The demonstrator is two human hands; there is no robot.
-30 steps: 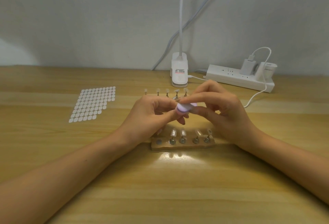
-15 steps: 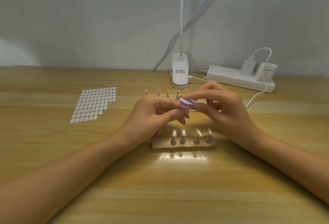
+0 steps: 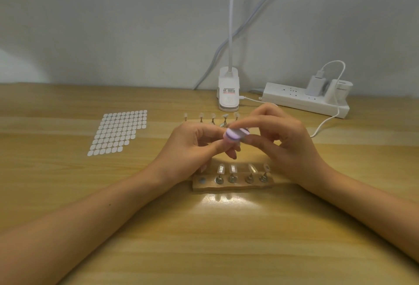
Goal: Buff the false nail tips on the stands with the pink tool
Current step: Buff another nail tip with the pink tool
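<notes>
Two hands meet above the pale wooden worktop's (image 3: 204,239) middle: right hand (image 3: 288,146) pinches the pink-and-lilac oval buffer (image 3: 235,134); left hand (image 3: 195,146) curls its fingers beneath, hold hidden. Four clear false nail tips (image 3: 232,168) stand on the tan wooden block (image 3: 233,186).

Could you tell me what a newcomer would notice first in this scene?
Two hands meet at mid-table: the right hand pinches a pink tool against the left hand's curled fingertips, and what they hold is hidden. Nearer the person, a wooden block carries four nail tips on stands, its leftmost slot empty. A sheet of white dots lies to the left, with a lamp base and power strip at the back.
</notes>
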